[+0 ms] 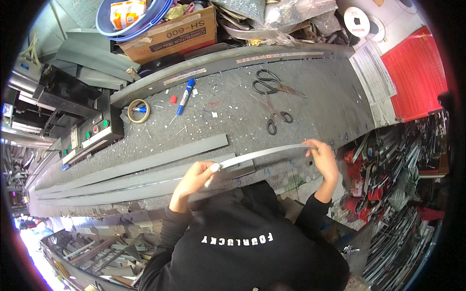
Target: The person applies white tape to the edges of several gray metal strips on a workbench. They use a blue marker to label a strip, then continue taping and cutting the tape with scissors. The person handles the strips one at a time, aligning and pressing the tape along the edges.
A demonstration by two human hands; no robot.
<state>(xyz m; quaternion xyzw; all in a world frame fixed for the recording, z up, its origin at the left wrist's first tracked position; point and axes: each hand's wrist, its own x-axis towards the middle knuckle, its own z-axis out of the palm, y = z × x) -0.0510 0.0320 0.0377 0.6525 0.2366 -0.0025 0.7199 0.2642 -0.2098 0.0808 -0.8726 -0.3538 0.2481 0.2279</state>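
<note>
A thin, light grey strip (264, 153) stretches between my hands, bowed slightly upward in the middle. My left hand (195, 178) is closed on its left end, with the thumb pressed along the top. At the other end, the fingers of my right hand (322, 159) pinch the strip's tip. Below and left of the strip lie long flat grey bars (160, 159), side by side on the dark worktable (218, 109). My left hand is over the right-hand part of these bars and partly hides them.
Two pairs of scissors (274, 115) lie beyond the strip. Farther left are a blue marker (186, 97), a small red cap (174, 99) and a tape roll (139, 111). A machine with buttons (94, 132) stands at left. A cardboard box (170, 36) sits behind the raised back edge.
</note>
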